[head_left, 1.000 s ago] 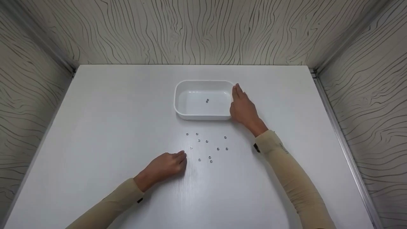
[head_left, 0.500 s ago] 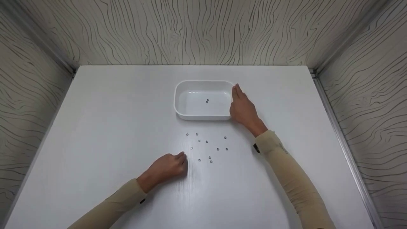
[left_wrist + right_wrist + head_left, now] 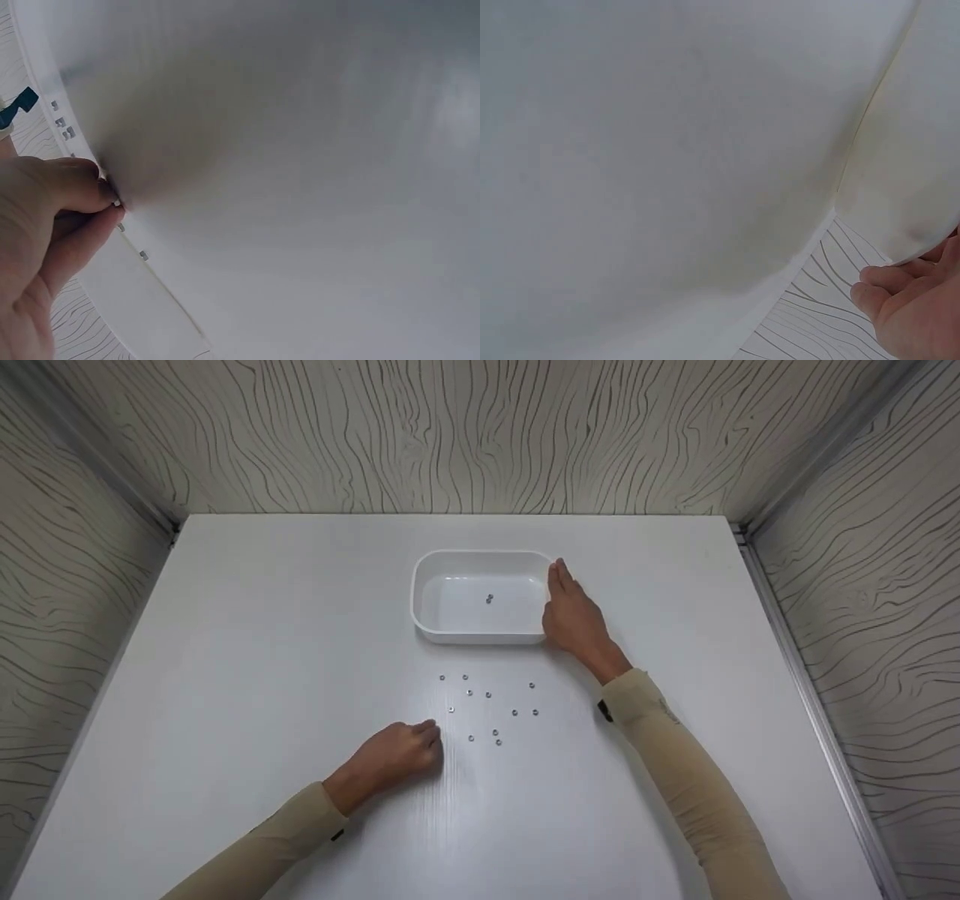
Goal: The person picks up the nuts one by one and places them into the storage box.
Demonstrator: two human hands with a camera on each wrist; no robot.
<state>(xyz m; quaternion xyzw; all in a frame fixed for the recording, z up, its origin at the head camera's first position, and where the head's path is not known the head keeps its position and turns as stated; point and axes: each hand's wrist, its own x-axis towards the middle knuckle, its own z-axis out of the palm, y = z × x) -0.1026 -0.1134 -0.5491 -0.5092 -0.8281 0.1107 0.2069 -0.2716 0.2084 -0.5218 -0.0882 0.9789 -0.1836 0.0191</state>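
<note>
Low over the table, my left hand (image 3: 394, 754) pinches a tiny metal nut (image 3: 117, 202) between thumb and fingertip; in the head view the fingers hide it. Several similar small nuts (image 3: 488, 695) lie scattered just right of and beyond that hand. A white rectangular tray (image 3: 486, 638) stands behind them, with two nuts (image 3: 489, 599) close together on its floor. Along the tray's right end rests my right hand (image 3: 576, 619), its fingers fairly straight and touching the rim. In the right wrist view, fingertips (image 3: 870, 296) show beside the tray wall (image 3: 900, 172).
Everything stands on a white table (image 3: 262, 622). Wood-grain patterned panels (image 3: 450, 435) enclose it at the back and both sides, with metal rails (image 3: 810, 690) along the side edges. Both forearms wear beige sleeves (image 3: 675, 780).
My left hand has shifted very slightly to the right and its fingers have drawn in a little. The right hand, tray and loose nuts stay where they were.
</note>
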